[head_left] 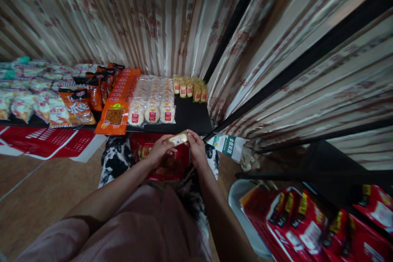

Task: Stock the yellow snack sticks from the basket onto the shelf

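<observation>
Between my two hands is a small wrapped snack (178, 139), pale yellow in clear film, tilted slightly up to the right. My left hand (161, 149) grips its left end, and my right hand (195, 144) pinches its right end. Below them a red basket (184, 161) sits between my knees, with several similar wrapped snacks (145, 152) inside. On the black shelf (192, 112) just beyond, small yellow packs (189, 89) stand in short rows at the back right. Left of these lie rows of round white wrapped cakes (152, 112).
Orange flat packs (115, 106), orange-black bags (80, 106) and white snack bags (46, 104) fill the shelf's left side. A red crate (43, 141) is under it. Black poles (236, 20) slant at right, near red packages (303, 221). A striped curtain (159, 20) hangs behind.
</observation>
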Tool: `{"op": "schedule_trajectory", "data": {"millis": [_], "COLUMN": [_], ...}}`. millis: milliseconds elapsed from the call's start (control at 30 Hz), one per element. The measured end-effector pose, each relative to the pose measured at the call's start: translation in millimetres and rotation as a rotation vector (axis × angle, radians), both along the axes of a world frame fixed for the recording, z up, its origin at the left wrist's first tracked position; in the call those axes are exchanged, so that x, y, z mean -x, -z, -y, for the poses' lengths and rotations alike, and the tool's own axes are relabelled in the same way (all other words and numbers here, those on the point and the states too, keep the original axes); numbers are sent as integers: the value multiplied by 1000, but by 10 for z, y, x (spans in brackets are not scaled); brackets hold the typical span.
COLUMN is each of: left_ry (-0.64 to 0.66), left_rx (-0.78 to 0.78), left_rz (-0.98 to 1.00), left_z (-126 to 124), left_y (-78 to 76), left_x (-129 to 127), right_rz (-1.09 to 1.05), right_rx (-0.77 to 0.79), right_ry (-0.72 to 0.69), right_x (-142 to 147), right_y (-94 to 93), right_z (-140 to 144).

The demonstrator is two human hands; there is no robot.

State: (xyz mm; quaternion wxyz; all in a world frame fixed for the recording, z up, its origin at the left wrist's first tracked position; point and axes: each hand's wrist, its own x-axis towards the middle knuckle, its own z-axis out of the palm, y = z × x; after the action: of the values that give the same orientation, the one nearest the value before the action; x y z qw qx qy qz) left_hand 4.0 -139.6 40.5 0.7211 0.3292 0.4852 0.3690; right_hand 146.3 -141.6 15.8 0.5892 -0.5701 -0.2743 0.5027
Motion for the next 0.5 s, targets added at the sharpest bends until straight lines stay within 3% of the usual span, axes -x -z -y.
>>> {"op": "schedule_trajectory", "data": {"millis": [233, 400, 500], "left_ry": [-29, 37, 91], "left_rx": [-34, -185, -310], "left_rz": [-53, -162, -261], "left_z": [-126, -239, -343], "left_y": [-19, -18, 8], "left_x": [-97, -173, -210], "right_rz": [-3, -59, -101], "right_rx": [62, 78, 75], "right_ry": [-58, -52, -119], "right_x": [-94, -197, -249], "right_y": [-60, -62, -66], "right_z": [-18, -9, 9]}}
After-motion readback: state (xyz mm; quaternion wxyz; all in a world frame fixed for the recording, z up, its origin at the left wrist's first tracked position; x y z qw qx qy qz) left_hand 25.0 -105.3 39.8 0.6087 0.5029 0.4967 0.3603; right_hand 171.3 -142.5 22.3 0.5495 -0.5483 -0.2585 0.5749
